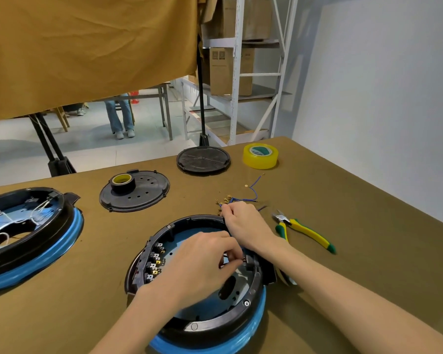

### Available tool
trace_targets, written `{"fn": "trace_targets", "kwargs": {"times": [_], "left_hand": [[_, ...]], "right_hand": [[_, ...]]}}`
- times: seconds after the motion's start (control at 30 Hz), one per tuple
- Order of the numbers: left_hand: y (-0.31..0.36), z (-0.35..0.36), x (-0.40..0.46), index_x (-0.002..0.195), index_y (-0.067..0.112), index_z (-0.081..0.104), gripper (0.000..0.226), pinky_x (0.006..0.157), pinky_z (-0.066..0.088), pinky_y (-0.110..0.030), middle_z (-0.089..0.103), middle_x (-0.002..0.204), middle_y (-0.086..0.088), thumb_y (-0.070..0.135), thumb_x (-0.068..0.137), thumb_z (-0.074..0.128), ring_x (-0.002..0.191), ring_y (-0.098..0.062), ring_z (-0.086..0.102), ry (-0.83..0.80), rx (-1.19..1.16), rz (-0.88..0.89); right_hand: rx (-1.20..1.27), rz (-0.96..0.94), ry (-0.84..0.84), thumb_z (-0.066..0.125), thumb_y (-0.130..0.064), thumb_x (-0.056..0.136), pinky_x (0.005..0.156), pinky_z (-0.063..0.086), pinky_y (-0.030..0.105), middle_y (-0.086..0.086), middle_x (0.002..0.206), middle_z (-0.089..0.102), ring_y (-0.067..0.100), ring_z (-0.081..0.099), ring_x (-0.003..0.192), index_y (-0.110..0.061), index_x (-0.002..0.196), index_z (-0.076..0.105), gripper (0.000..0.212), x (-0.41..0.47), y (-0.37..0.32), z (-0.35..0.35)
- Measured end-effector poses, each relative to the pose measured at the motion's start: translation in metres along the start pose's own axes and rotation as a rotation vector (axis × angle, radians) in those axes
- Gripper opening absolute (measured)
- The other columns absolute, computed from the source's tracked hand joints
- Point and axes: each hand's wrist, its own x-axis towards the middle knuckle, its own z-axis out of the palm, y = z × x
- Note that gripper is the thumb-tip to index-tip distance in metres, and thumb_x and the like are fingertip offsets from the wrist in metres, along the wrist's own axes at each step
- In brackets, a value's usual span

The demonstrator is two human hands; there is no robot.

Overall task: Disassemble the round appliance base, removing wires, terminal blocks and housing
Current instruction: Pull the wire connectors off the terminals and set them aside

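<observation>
A round black appliance base (210, 320) with a blue outer ring lies open in front of me. A row of terminal blocks (155, 261) with metal tabs lines its left inner wall. My left hand (200, 264) reaches inside and pinches a small part at the right inner wall. My right hand (243, 226) rests over the far right rim and grips a bundle of wires. Loose blue wires with gold terminals (241, 198) lie on the table just beyond that hand.
Yellow-green pliers (304, 231) lie right of the base. A second open base (28, 233) with white wires sits at the left. Two black round covers (149, 192) (202, 159), black tape on the nearer one, and a yellow tape roll (260, 155) lie farther back.
</observation>
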Motion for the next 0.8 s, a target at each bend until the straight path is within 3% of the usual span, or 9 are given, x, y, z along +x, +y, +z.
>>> {"fn": "trace_targets", "kwargs": {"times": [0.17, 0.4, 0.57, 0.67, 0.73, 0.8], "left_hand": [[0.002, 0.010, -0.004, 0.097, 0.038, 0.060, 0.005, 0.078, 0.036, -0.020, 0.056, 0.092, 0.023, 0.036, 0.098, 0.064, 0.079, 0.000, 0.044, 0.043, 0.057, 0.034], [-0.013, 0.002, -0.005, 0.095, 0.036, 0.064, 0.005, 0.079, 0.041, -0.025, 0.058, 0.089, 0.024, 0.033, 0.096, 0.068, 0.078, 0.004, 0.047, 0.148, 0.064, -0.009], [-0.012, 0.004, -0.011, 0.095, 0.040, 0.066, 0.003, 0.083, 0.044, -0.025, 0.058, 0.090, 0.027, 0.037, 0.096, 0.067, 0.084, 0.006, 0.053, 0.112, 0.008, 0.040], [-0.011, -0.001, -0.010, 0.096, 0.036, 0.068, 0.004, 0.079, 0.048, -0.019, 0.063, 0.091, 0.021, 0.034, 0.094, 0.065, 0.091, -0.005, 0.060, 0.249, -0.209, -0.029], [-0.010, -0.007, -0.007, 0.096, 0.033, 0.070, 0.008, 0.074, 0.050, -0.015, 0.067, 0.091, 0.017, 0.025, 0.094, 0.069, 0.088, -0.009, 0.064, 0.392, -0.444, -0.129], [-0.010, -0.013, -0.003, 0.095, 0.028, 0.072, 0.011, 0.070, 0.052, -0.013, 0.072, 0.089, 0.013, 0.017, 0.095, 0.071, 0.081, -0.007, 0.069, 0.515, -0.631, -0.221]], "right_hand": [[-0.107, -0.044, 0.078, 0.041, -0.032, 0.103, 0.050, 0.027, 0.033, 0.000, 0.054, 0.047, 0.022, 0.045, 0.055, -0.018, 0.056, 0.039, 0.048, -0.006, 0.004, 0.002], [-0.114, -0.043, 0.068, 0.043, -0.029, 0.102, 0.049, 0.025, 0.035, 0.000, 0.052, 0.045, 0.018, 0.041, 0.051, -0.018, 0.055, 0.037, 0.049, -0.008, 0.000, 0.001], [-0.075, -0.046, 0.083, 0.045, -0.027, 0.102, 0.049, 0.029, 0.035, 0.000, 0.052, 0.045, 0.019, 0.041, 0.051, -0.019, 0.055, 0.039, 0.048, -0.009, 0.000, -0.001], [0.013, -0.102, 0.160, 0.052, -0.024, 0.100, 0.061, 0.048, 0.040, -0.001, 0.066, 0.063, 0.018, 0.057, 0.062, -0.015, 0.071, 0.063, 0.033, -0.013, -0.002, -0.008], [0.063, -0.196, 0.235, 0.059, -0.023, 0.098, 0.068, 0.051, 0.030, -0.007, 0.078, 0.070, 0.010, 0.063, 0.073, -0.017, 0.087, 0.072, 0.018, -0.020, -0.008, -0.016], [0.198, -0.271, 0.160, 0.064, -0.024, 0.097, 0.071, 0.053, 0.028, -0.008, 0.082, 0.071, 0.009, 0.065, 0.077, -0.018, 0.091, 0.074, 0.014, -0.028, -0.016, -0.024]]}}
